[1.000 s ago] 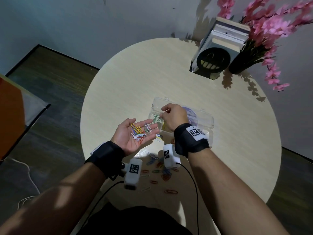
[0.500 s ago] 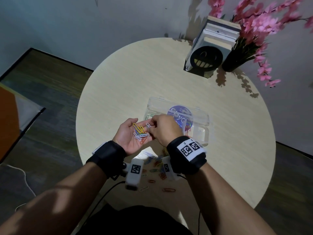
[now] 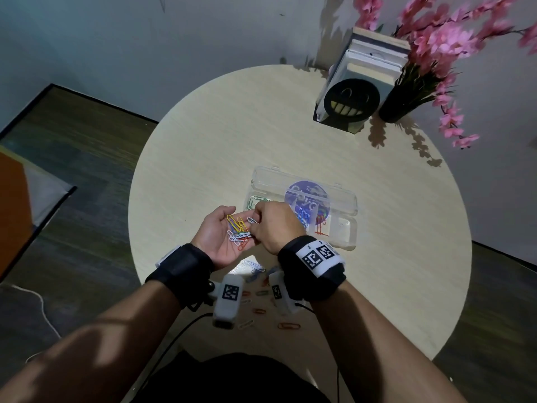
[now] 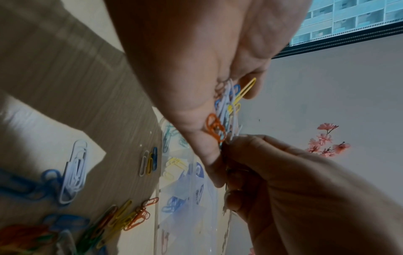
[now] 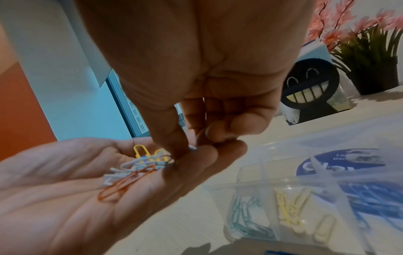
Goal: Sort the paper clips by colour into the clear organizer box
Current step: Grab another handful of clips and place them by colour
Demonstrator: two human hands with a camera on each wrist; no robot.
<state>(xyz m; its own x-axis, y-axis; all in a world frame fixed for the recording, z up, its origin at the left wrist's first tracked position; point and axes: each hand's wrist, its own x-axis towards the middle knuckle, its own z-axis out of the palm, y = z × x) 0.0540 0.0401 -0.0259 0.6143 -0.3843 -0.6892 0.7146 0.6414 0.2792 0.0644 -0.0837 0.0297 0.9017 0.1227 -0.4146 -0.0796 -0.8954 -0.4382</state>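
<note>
My left hand (image 3: 225, 237) lies palm up above the table's near half, cupping a small pile of paper clips (image 3: 239, 231), yellow, white, orange and blue. My right hand (image 3: 253, 226) reaches into that palm with curled fingers; its thumb and forefinger (image 5: 174, 146) pinch a pale clip at the pile's edge (image 5: 191, 147). Just beyond the hands stands the clear organizer box (image 3: 345, 209) with its lid open. Its compartments hold green clips (image 3: 255, 202), yellow clips (image 5: 287, 210), blue clips (image 3: 302, 216) and red clips (image 3: 319, 226). Loose clips (image 3: 261, 295) lie under my wrists.
A black smiley-face bookend with books (image 3: 351, 101) and a dark vase of pink flowers (image 3: 402, 101) stand at the round table's (image 3: 203, 146) far right. The table's edge curves close to my body, with dark floor (image 3: 72, 184) to the left.
The right hand came back from over the box's left compartment to the left palm and now pinches into the pile. The left hand has stayed cupped in place.
</note>
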